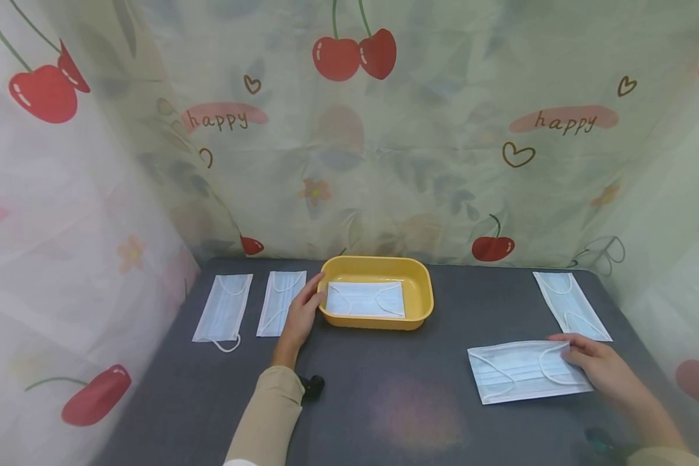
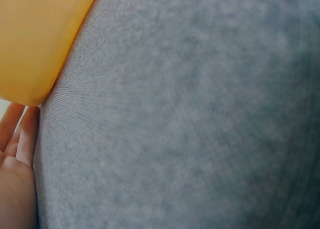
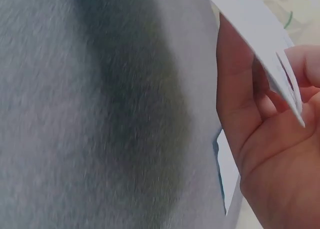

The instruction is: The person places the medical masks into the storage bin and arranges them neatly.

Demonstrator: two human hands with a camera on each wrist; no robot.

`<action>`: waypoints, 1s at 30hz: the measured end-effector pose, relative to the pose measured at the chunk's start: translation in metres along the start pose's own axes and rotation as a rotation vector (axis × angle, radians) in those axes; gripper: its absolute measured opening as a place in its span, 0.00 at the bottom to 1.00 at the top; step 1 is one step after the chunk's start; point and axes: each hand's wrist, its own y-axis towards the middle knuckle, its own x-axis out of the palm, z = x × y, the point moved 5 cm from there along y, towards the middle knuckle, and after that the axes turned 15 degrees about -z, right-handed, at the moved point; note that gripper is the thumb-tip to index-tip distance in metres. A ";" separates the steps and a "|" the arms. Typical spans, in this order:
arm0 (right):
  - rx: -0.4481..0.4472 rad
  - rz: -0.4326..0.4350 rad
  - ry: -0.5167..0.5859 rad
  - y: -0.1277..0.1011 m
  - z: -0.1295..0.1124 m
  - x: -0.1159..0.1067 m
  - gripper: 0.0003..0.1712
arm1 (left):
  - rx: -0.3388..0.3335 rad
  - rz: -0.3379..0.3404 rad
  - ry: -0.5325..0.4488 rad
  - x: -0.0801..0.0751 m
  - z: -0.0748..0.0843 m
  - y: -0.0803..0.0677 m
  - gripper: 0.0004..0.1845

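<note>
The fingers of the right hand pinched the right edge of a face mask, thumb on top and the other fingers curled beneath it. That mask was pale blue, pleated, with white ear loops lying across it, and it sat at the lower right of the head view on the dark grey tabletop.

The left hand lay with straight fingers against the left rim of a yellow tray in the middle of the frame, grasping nothing. A second mask lay flat inside the tray.

Two more masks rested side by side at the left of the tray, one just beside the left hand, and another mask lay at the far right, just above the right hand.

Only the head view showed this whole layout and the cherry-printed curtain behind it. The right wrist view alone showed the mask's edge lifted off the tabletop between the fingers. The left wrist view showed the tray's rounded corner in its upper left, with the fingertips at the lower left just beside it.
</note>
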 end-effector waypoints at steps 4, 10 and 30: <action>-0.070 0.017 0.067 0.004 -0.007 0.004 0.22 | 0.018 0.011 0.011 0.000 -0.001 0.000 0.24; -0.126 0.008 0.198 0.010 -0.016 0.009 0.18 | 0.033 0.026 0.028 0.001 0.001 -0.001 0.23; -0.177 -0.021 0.375 0.027 -0.057 0.027 0.22 | 0.021 0.030 0.033 0.001 0.000 -0.001 0.23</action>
